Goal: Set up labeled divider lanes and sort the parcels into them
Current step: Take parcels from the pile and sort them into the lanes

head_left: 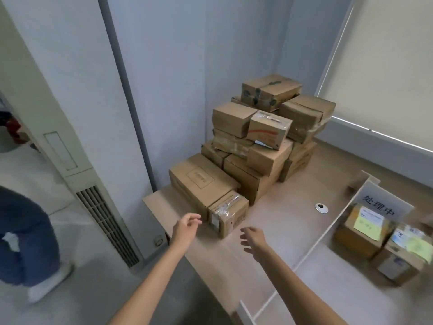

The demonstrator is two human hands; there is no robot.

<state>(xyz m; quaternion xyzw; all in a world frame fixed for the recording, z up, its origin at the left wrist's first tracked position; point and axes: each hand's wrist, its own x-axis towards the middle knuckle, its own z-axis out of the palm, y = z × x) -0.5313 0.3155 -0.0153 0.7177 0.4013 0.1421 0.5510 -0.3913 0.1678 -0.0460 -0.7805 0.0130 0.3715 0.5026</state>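
My left hand (186, 227) and right hand (254, 240) are bare. Left forearm (152, 282) and right forearm (297, 289), lower centre of frame, are bare to the bottom edge.

**Both hands reach toward the nearest parcel**

A small taped box (228, 213) sits at the table's (269, 221) near corner, before a stacked pile of parcels (264, 137). The left hand (185, 227) and right hand (254, 240) hover either side, fingers loose, holding nothing. At right, a labeled divider (384, 202) fronts sorted boxes (360, 231).

Bare table (281, 221) lies open between parcel stack (255, 141) and divider (337, 221).
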